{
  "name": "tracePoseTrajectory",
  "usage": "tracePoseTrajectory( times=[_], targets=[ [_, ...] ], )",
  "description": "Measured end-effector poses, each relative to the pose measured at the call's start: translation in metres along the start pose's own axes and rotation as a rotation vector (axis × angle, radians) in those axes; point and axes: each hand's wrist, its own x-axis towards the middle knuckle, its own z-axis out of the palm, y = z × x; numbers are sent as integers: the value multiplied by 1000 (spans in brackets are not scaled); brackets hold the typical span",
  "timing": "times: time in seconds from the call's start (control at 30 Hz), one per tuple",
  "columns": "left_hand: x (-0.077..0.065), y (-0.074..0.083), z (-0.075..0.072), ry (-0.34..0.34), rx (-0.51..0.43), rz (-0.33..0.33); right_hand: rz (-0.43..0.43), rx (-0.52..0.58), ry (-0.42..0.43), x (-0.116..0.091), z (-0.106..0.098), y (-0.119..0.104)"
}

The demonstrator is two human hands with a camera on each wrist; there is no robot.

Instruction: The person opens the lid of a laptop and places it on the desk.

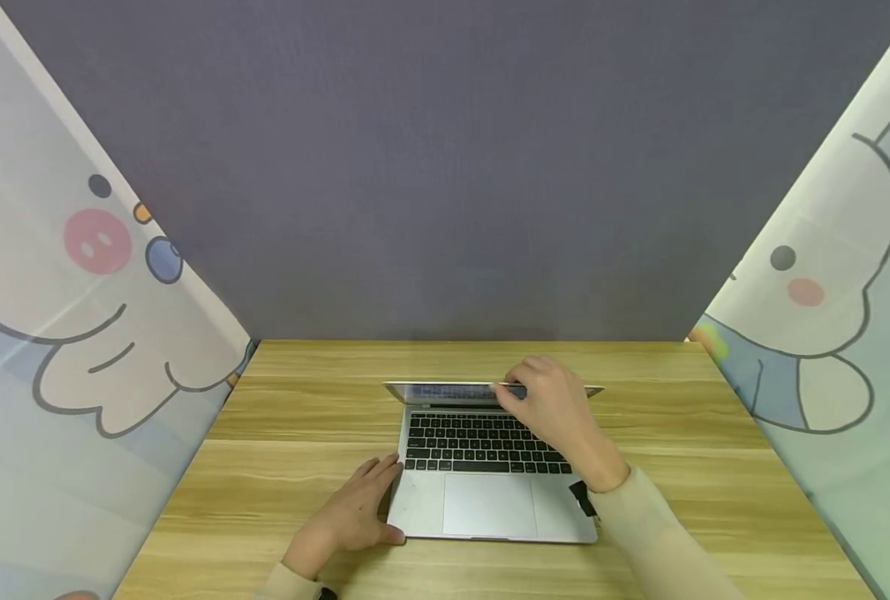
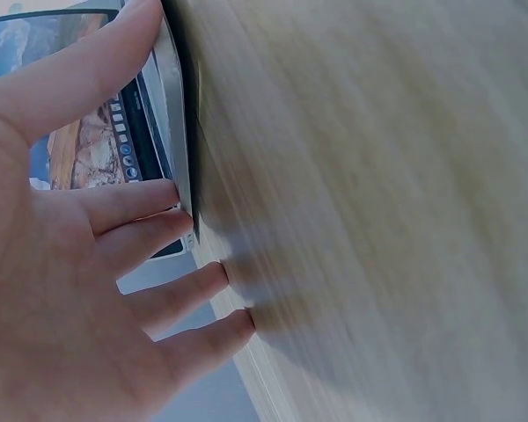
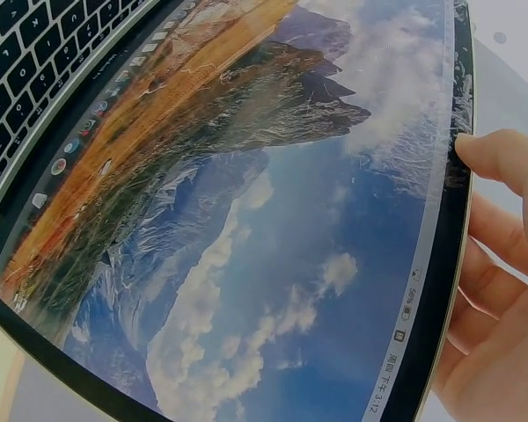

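A silver laptop [image 1: 490,504] with black keys lies opened on the wooden table. Its screen [image 3: 308,237] is lit and shows a mountain and sky picture. My right hand [image 1: 553,408] pinches the top edge of the screen, thumb on the front face and fingers behind, as the right wrist view shows. My left hand [image 1: 355,508] rests at the laptop's left side, thumb by the front corner and fingers extended along the edge. In the left wrist view some fingertips of that hand [image 2: 79,290] touch the laptop's edge and others the table.
The wooden table [image 1: 302,392] reaches back to a dark grey panel [image 1: 475,183]. Cloths with cartoon prints, one on the left [image 1: 25,400] and one on the right [image 1: 835,392], hang at both sides.
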Motion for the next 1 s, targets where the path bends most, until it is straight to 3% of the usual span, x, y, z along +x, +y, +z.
tracePoseTrajectory(
  times=[0.17, 0.5, 1.0],
  targets=[
    [0, 0, 0, 1, -2, 6, -14, -30, 38, 1, 2, 1],
    [0, 1, 0, -4, -3, -3, -35, -95, 213, 2, 9, 2],
    [0, 1, 1, -4, 7, -6, 32, -185, 288, 5, 18, 1]
  ],
)
